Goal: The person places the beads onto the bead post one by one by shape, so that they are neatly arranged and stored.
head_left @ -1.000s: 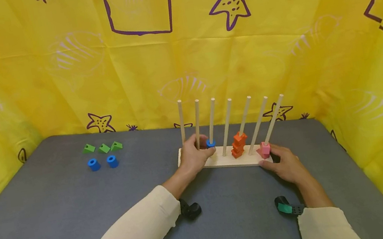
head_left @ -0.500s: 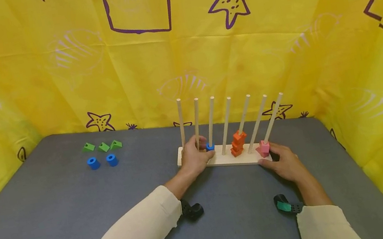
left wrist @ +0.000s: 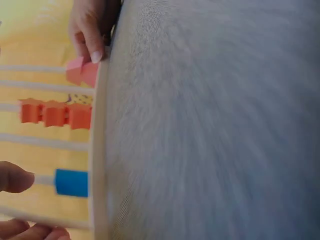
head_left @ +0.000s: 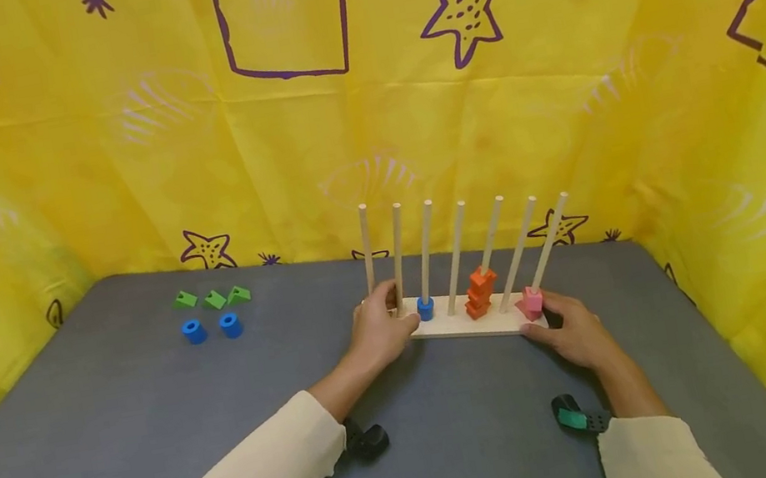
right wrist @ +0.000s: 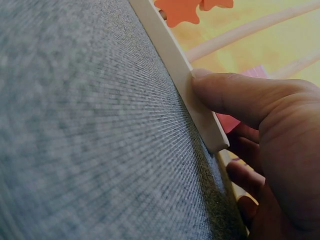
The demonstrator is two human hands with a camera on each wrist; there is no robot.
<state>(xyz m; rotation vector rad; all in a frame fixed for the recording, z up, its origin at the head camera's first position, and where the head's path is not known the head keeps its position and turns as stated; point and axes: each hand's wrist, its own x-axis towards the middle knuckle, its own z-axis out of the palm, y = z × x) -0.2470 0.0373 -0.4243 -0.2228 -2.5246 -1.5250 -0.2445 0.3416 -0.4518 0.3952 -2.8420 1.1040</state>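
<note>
A wooden peg board [head_left: 460, 326] with several upright pegs stands on the grey table. My right hand [head_left: 575, 332] grips its right end, thumb [right wrist: 225, 92] on the front edge and the other fingers behind. Low on the third peg from the left sits a blue cylinder [head_left: 425, 310], down against the base in the left wrist view [left wrist: 72, 183]. Beside it is my left hand [head_left: 376, 333], thumb and fingers spread apart and holding nothing. Orange star-shaped blocks [head_left: 481, 295] are stacked on the fifth peg, and pink blocks [head_left: 533, 300] on the rightmost.
Two more blue cylinders [head_left: 231, 325] stand at the left of the table [head_left: 156, 429]. Behind them lie green triangular blocks [head_left: 214, 300] in a row. A yellow patterned cloth [head_left: 291, 144] hangs behind and at the sides.
The blue cylinder has slid down the third peg to the base. My left hand has let it go and drawn back left. The right hand stays on the peg board.
</note>
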